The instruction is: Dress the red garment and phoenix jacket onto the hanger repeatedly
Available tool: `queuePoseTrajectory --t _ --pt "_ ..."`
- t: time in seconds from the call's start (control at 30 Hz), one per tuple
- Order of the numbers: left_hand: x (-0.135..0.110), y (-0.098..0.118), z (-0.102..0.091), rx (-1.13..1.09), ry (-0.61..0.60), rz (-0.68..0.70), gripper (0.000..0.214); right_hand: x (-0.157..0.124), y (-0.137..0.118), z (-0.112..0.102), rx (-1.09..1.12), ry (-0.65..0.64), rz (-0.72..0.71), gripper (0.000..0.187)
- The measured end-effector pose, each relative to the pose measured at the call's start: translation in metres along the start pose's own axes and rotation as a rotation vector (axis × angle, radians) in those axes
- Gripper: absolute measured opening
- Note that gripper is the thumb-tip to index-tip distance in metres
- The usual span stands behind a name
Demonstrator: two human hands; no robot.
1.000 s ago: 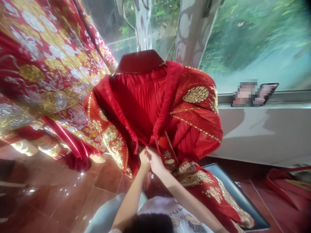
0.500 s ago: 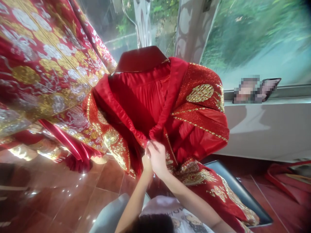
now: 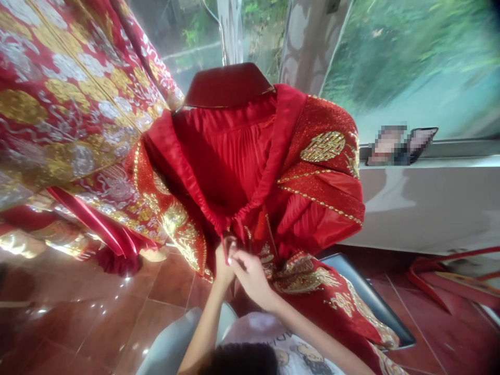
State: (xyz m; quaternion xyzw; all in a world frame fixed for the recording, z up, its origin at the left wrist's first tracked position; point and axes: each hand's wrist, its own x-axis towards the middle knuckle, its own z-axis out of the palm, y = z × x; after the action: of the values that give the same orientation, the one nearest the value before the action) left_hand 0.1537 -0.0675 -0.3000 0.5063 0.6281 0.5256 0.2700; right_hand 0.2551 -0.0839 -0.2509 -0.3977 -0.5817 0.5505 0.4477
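Note:
A red embroidered jacket (image 3: 328, 146), its gathered satin neckline hanging down in a V, is held up in front of me by its dark red collar stand or hanger top (image 3: 230, 86). A thin red cord (image 3: 224, 244) drops from the lowest point of that neckline. My right hand (image 3: 250, 271) pinches the cord's lower end between thumb and finger. Just beside it, partly behind the cord, my left hand (image 3: 222, 265) is closed with its fingers curled; what lies in them is hidden. Both hands sit close together, below the neckline.
To the left hangs a red garment (image 3: 78, 104) with gold and silver embroidery. The jacket's lower part lies over a black padded seat (image 3: 375, 291). A phone (image 3: 422, 145) leans on the window ledge. Reddish tiles (image 3: 167, 281) cover the floor.
Both hands have moved down and slightly left, away from the neckline, and the red cord now shows between it and my right hand. The neckline's gathered ends sit closer together.

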Motion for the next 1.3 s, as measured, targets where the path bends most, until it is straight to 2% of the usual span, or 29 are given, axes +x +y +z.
queuePoseTrajectory --t 0.07,0.13,0.23,0.3,0.37,0.4,0.43,0.5,0.53,0.63,0.77,0.87,0.97,1.07,1.13,1.23,1.3 --pt "-0.001 0.020 -0.013 -0.170 0.048 0.023 0.039 -0.013 0.021 0.001 -0.043 -0.013 0.012 0.029" --pt "-0.003 0.040 -0.021 -0.390 0.006 -0.005 0.042 -0.017 0.033 -0.001 -0.063 0.001 0.013 0.031" --pt "-0.010 0.064 -0.024 -0.525 -0.132 -0.048 0.037 -0.010 0.030 -0.011 -0.097 0.056 -0.021 0.028" --pt "-0.015 0.071 -0.022 -0.513 -0.118 -0.046 0.037 0.002 0.019 -0.021 -0.098 0.181 -0.076 0.022" --pt "-0.019 0.071 -0.020 -0.497 -0.052 -0.057 0.039 0.015 0.008 -0.029 -0.081 0.254 -0.117 0.023" --pt "-0.020 0.069 -0.019 -0.484 -0.027 -0.070 0.040 0.021 0.002 -0.032 -0.075 0.226 -0.126 0.030" --pt "-0.022 0.066 -0.019 -0.466 -0.009 -0.081 0.041 0.027 -0.002 -0.034 -0.077 0.154 -0.132 0.034" --pt "-0.025 0.060 -0.019 -0.433 0.000 -0.095 0.042 0.034 -0.008 -0.034 -0.109 0.004 -0.148 0.021" --pt "-0.027 0.057 -0.019 -0.427 -0.007 -0.104 0.043 0.036 -0.011 -0.032 -0.124 -0.028 -0.152 0.016" --pt "-0.034 0.050 -0.015 -0.454 -0.025 -0.149 0.046 0.034 -0.016 -0.025 -0.067 -0.027 -0.117 0.030" --pt "-0.039 0.042 -0.007 -0.558 -0.043 -0.237 0.052 0.025 -0.025 -0.014 0.119 -0.093 -0.055 0.023" --pt "-0.038 0.035 -0.007 -0.622 0.012 -0.310 0.040 0.019 -0.032 -0.010 0.262 -0.072 -0.011 0.022" --pt "-0.034 0.033 -0.020 -0.691 0.090 -0.313 0.041 0.014 -0.034 -0.012 0.310 -0.061 0.017 0.025" --pt "-0.031 0.044 -0.039 -0.484 0.146 -0.156 0.037 0.012 -0.032 -0.014 0.240 -0.005 0.015 0.028" --pt "-0.030 0.060 -0.051 -0.196 0.131 0.075 0.033 0.011 -0.029 -0.012 0.193 0.034 -0.003 0.030" --pt "-0.027 0.086 -0.058 0.177 0.068 0.492 0.022 0.009 -0.025 -0.005 0.200 0.015 -0.001 0.027" --pt "-0.023 0.098 -0.056 0.363 0.077 0.640 0.017 0.006 -0.022 0.001 0.221 -0.006 0.003 0.026"
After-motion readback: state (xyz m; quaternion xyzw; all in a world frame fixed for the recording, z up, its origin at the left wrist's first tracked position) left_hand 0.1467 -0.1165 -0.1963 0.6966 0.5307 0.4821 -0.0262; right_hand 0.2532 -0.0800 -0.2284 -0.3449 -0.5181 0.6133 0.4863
